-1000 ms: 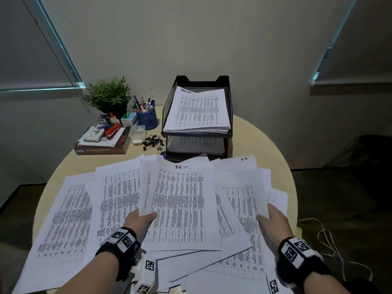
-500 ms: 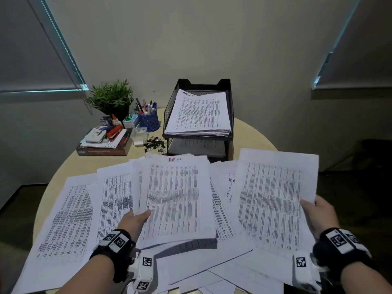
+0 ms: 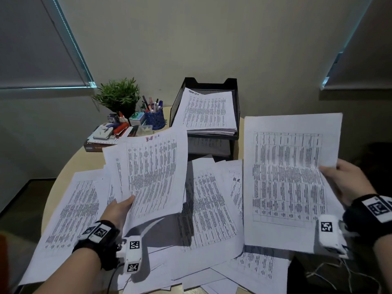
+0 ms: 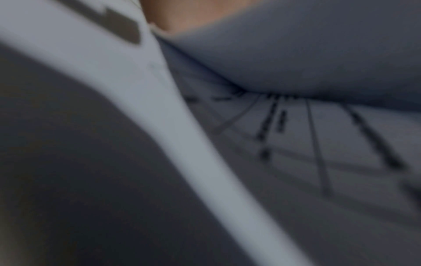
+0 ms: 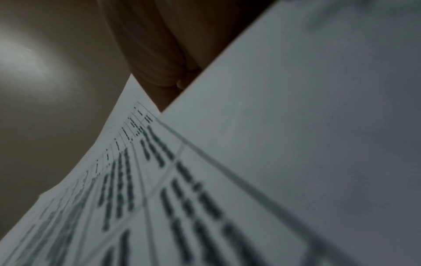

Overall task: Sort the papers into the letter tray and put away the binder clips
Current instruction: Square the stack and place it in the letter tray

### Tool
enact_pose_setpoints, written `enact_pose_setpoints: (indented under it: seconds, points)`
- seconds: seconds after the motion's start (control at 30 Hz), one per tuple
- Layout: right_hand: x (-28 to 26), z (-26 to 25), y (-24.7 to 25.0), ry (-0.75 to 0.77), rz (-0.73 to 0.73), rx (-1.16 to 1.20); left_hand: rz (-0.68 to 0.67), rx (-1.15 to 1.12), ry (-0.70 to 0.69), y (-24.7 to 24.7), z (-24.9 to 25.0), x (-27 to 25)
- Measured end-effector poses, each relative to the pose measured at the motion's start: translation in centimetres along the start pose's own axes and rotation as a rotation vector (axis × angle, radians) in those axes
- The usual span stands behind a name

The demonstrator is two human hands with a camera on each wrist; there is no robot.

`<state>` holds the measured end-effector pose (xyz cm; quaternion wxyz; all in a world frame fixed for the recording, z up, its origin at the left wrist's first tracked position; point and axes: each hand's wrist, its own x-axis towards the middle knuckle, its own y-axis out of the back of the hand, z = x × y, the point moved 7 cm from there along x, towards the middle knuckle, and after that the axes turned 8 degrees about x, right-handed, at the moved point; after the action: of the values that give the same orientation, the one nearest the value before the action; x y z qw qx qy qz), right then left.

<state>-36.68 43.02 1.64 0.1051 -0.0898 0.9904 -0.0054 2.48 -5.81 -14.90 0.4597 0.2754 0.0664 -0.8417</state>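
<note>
Many printed sheets (image 3: pixel 207 209) lie spread over the round table (image 3: pixel 72 164). My left hand (image 3: pixel 118 211) pinches the lower left corner of a thin set of papers (image 3: pixel 152 172) with red marks at its top, lifted and tilted above the pile. My right hand (image 3: pixel 343 181) holds another sheet (image 3: pixel 286 177) by its right edge, raised at the right; it fills the right wrist view as the same sheet (image 5: pixel 205 189). The black two-tier letter tray (image 3: pixel 237 107) at the back holds a stack in its top level. The binder clips are hidden behind the lifted papers.
At the back left stand a potted plant (image 3: pixel 118 96), a blue pen cup (image 3: pixel 154 118), a stapler and small items on a book (image 3: pixel 106 143). White cables (image 3: pixel 331 276) hang off the table's right side. The left wrist view is blurred paper.
My left hand has lifted its papers off the pile and tilted them up. My right hand raised its sheet off the table and carried it higher and to the right.
</note>
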Motion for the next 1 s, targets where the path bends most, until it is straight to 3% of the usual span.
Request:
enact_pose_setpoints:
  seconds: [0.07,0.17,0.27,0.4,0.53,0.67,0.8,0.87,1.0]
  points:
    - [-1.0,0.8,-2.5,-0.018,-0.057,-0.021,0.012,-0.017,-0.01,-1.1,2.4,-2.6]
    - [-3.2,3.4,-6.5,-0.072,-0.145,-0.051,-0.002,-0.049,-0.03,-1.6,2.4,-2.1]
    - [-4.9,7.2,-10.0,-0.134,-0.193,-0.098,0.012,-0.03,-0.021,-0.9,-0.2,1.3]
    - [-7.2,11.0,-14.2,-0.208,-0.246,-0.172,-0.01,0.047,0.018,-2.0,-1.5,1.6]
    - [-8.5,11.7,-16.8,-0.191,-0.331,-0.274,-0.08,0.16,-0.011,-4.8,0.7,-3.5]
    - [-7.1,11.5,-15.7,-0.082,-0.347,-0.498,-0.049,0.218,-0.016,-6.7,1.6,-6.1]
    - [-3.9,11.0,-10.5,0.008,-0.121,-0.908,-0.121,0.276,-0.018,-8.5,1.6,-7.3]
    - [-3.2,11.0,-7.9,-0.047,-0.077,-1.053,-0.138,0.269,-0.053,-9.4,2.2,-8.2]
    - [-2.7,11.4,-5.1,-0.21,-0.137,-1.202,-0.152,0.277,-0.066,-10.9,2.6,-8.8]
